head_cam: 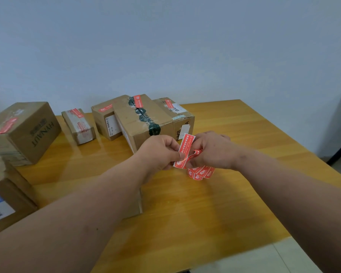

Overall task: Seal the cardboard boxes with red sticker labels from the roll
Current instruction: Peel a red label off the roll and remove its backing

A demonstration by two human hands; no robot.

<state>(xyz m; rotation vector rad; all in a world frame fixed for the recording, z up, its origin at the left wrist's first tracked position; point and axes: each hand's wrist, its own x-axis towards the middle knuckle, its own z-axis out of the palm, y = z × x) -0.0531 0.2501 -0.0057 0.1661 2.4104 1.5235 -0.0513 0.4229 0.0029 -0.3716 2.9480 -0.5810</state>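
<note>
Cardboard at the near left: a box (pixel 6 196) with a barcode label sits at the table (pixel 185 213) edge, partly cut off by the frame. Over the wooden top, both forearms reach in. The left hand (pixel 159 152) pinches 1 red sticker label (pixel 184 150) between thumb and curled fingers, holding it upright. Right beside it, the right hand (pixel 213 152) is curled around the sticker roll (pixel 201 172), whose red coils hang below the palm, above the table. Beyond the hands, the large box (pixel 144 123) with dark tape carries a red label on top. Behind it stand 2 more labelled boxes, touching it. Further left, a small box (pixel 79 125) and the HYNAUT box (pixel 26 131), both red-labelled, stand apart.
</note>
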